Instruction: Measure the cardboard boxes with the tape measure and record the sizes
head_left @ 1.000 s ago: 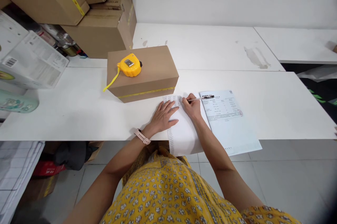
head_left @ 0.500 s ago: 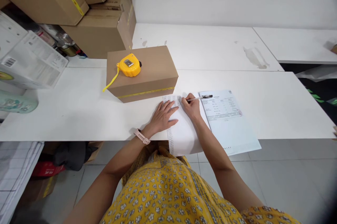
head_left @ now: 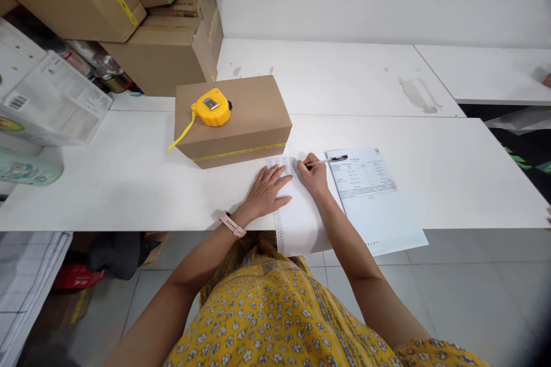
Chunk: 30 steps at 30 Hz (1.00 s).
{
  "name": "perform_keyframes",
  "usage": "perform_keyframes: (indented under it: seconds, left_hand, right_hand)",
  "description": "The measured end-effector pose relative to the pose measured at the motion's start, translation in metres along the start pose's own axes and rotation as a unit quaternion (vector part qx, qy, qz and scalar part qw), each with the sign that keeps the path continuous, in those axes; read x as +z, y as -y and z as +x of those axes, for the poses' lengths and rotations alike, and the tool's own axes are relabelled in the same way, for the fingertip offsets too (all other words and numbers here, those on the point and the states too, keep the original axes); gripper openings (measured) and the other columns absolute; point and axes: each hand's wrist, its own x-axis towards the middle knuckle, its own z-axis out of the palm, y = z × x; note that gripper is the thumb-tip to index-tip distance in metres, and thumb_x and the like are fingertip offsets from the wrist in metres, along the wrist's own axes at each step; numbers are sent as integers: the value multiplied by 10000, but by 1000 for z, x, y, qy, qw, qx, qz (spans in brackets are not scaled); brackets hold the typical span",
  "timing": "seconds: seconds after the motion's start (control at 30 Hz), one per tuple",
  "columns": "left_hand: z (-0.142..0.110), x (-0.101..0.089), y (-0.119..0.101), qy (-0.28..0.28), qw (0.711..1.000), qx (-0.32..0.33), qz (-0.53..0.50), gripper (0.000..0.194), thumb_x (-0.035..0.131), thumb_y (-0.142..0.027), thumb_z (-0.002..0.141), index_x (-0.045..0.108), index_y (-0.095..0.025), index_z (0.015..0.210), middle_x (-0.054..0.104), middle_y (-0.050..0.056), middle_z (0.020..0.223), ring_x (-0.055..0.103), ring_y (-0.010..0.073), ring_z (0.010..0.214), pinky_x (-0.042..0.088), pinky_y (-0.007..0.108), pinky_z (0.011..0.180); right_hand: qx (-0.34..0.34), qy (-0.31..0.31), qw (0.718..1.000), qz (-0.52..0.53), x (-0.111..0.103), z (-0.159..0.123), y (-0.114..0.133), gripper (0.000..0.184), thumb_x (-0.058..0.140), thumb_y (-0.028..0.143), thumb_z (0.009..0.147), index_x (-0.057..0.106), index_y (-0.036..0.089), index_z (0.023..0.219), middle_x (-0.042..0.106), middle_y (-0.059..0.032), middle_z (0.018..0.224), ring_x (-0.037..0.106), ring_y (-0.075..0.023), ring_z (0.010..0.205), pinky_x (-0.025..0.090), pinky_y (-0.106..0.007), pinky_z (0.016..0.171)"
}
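With its fingers spread, my left hand (head_left: 267,190) lies flat over the left edge of a sheet of paper (head_left: 301,223), which has handwriting along its top and left side. My right hand (head_left: 313,176) is closed around a pen (head_left: 330,161), its writing end hidden by the fingers at the top of the sheet. Just right of that hand lies a printed form (head_left: 379,206) with a reddish round stamp; its lower part overhangs the table edge. Behind my left hand stands a closed cardboard box (head_left: 253,108) with a yellow tape measure (head_left: 213,107) on top.
Several cardboard boxes (head_left: 163,51) are stacked at the back left. A white printed carton (head_left: 55,100) and a pale green bottle (head_left: 32,169) stand at the far left. The white table (head_left: 142,194) ends just before my body, and a wall closes off the back.
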Motion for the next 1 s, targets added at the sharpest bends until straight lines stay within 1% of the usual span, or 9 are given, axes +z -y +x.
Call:
perform_keyframes:
  seconds: [0.3, 0.43, 0.67, 0.87, 1.0]
  left_hand:
    - [0, 0, 0, 1, 1000, 2, 9, 605, 587, -468, 971, 477, -202, 1504, 336, 121, 1658, 249, 313, 1549, 164, 537, 1270]
    - [0, 0, 0, 1, 1000, 1, 7, 602, 585, -470, 971, 477, -209, 1503, 337, 116, 1659, 251, 308, 1550, 166, 534, 1270]
    - [0, 1, 1, 1, 1000, 1, -1, 601, 578, -470, 971, 475, -211, 1504, 329, 122, 1661, 242, 306, 1553, 157, 539, 1271]
    - [0, 0, 0, 0, 1000, 2, 3, 604, 582, -467, 971, 472, -209, 1506, 330, 119, 1661, 244, 307, 1553, 152, 534, 1273]
    - [0, 0, 0, 2, 1000, 1, -1, 602, 583, -465, 972, 477, -203, 1504, 336, 123, 1658, 245, 306, 1552, 157, 539, 1272]
  right_hand:
    - [-12, -14, 1000, 2, 1, 1, -6, 311, 612, 311, 813, 357, 240, 651, 362, 78, 552, 332, -105, 557, 266, -268, 553]
    - [-6, -4, 1000, 7, 0, 1, -4, 314, 617, 304, 798, 354, 241, 640, 356, 78, 550, 321, -102, 550, 255, -269, 545]
    - [1, -19, 1000, 3, -1, 0, -1, 300, 612, 291, 799, 360, 242, 643, 358, 73, 548, 329, -108, 554, 260, -270, 542]
    - [-3, -10, 1000, 9, -1, 0, -4, 304, 613, 293, 808, 358, 242, 650, 353, 75, 553, 322, -108, 558, 257, -272, 547]
    - [1, -16, 1000, 13, -1, 0, -1, 292, 610, 272, 798, 365, 241, 641, 354, 71, 562, 327, -109, 565, 260, -273, 553]
